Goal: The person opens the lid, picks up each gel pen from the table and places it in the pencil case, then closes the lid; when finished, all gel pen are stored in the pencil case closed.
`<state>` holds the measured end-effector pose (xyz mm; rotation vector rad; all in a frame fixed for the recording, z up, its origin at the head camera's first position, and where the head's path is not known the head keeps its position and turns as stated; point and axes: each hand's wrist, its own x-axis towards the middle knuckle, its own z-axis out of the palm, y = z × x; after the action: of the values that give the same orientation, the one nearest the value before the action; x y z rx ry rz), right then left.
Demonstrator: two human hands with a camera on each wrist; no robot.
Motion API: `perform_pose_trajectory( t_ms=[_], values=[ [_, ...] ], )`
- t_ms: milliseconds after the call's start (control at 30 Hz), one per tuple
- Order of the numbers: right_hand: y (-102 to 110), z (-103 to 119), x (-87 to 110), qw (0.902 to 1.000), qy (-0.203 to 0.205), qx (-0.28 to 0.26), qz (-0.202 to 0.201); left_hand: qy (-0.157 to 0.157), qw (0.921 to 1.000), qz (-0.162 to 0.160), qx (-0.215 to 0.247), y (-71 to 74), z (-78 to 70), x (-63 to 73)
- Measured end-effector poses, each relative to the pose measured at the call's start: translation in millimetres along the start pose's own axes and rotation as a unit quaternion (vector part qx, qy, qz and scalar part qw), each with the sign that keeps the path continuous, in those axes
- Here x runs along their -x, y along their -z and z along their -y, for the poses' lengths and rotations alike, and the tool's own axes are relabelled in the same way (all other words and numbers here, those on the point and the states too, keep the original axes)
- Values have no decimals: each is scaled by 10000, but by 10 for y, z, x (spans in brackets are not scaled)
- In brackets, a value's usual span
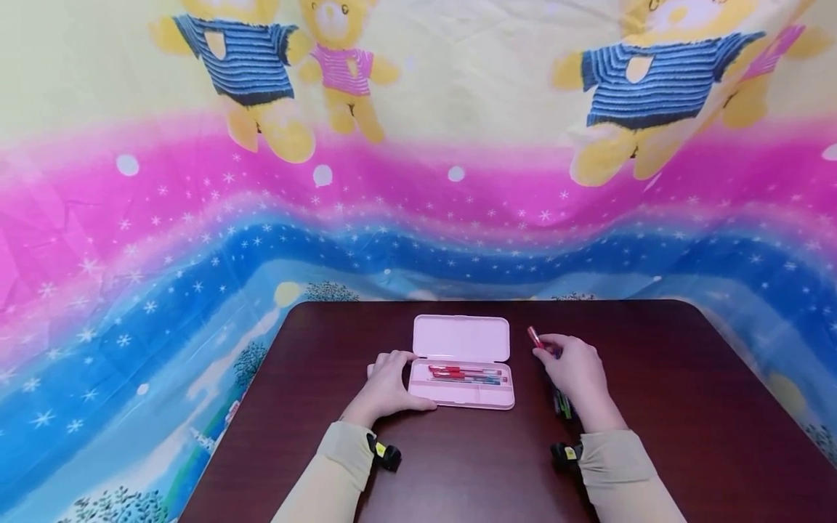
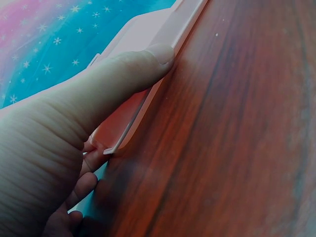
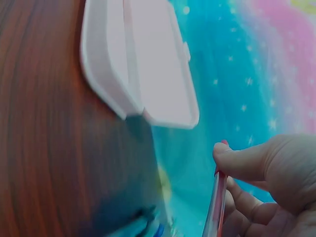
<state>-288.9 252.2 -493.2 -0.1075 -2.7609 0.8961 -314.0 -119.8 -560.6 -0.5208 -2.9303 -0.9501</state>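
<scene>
A pink pencil case [image 1: 461, 338] lies on the table with its lid folded back. Several pens [image 1: 451, 374], some with red caps, rest in its long compartment. My left hand [image 1: 384, 388] holds the case at its left end, thumb at the front edge and fingers round the far side. To the right of the case, my right hand [image 1: 578, 372] pinches a red pen [image 3: 215, 207] between thumb and fingers, above the table. More pens [image 1: 562, 404] lie on the table below the right hand, partly hidden by it and blurred in the right wrist view.
The dark wooden table [image 1: 471, 465] has rounded far corners. Behind it hangs a curtain [image 1: 418, 211] printed with bears and snowflakes, reaching down past the table's far edge. A black wrist camera [image 1: 386, 454] sits on the left wrist, another camera [image 1: 566, 455] on the right.
</scene>
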Motion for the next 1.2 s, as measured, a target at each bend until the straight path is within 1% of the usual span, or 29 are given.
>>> perform_pose_trajectory(
  t_ms=[200, 367, 467, 567, 667, 767, 867, 1100, 1200],
  values=[
    [-122, 309, -4, 9984, 548, 100, 123, 15, 10000, 13, -39, -11, -3, -6],
    [-273, 557, -13, 9944, 951, 139, 448, -29, 10000, 14, -29, 2, -5, -3],
    [-383, 663, -31, 9894, 1280, 172, 662, -38, 10000, -7, -17, 11, -10, -5],
    [-498, 732, -35, 9821, 1662, 297, 839, -24, 10000, 11, -59, 11, -6, -8],
    [-612, 780, -26, 9752, 1923, 414, 1010, -14, 10000, 36, -68, 2, 2, -12],
    [-707, 826, -20, 9712, 2008, 466, 1197, 13, 10000, 64, -57, -7, 6, -15],
    [-782, 880, -27, 9685, 2070, 504, 1286, 33, 9999, 75, -67, -17, 9, -15],
    [-959, 941, -60, 9581, 2504, 447, 1318, -43, 10000, 39, -79, 6, -2, -1],
    [-1030, 935, -62, 9585, 2466, 501, 1339, -82, 9999, 31, -91, 3, -2, -3]
  ],
)
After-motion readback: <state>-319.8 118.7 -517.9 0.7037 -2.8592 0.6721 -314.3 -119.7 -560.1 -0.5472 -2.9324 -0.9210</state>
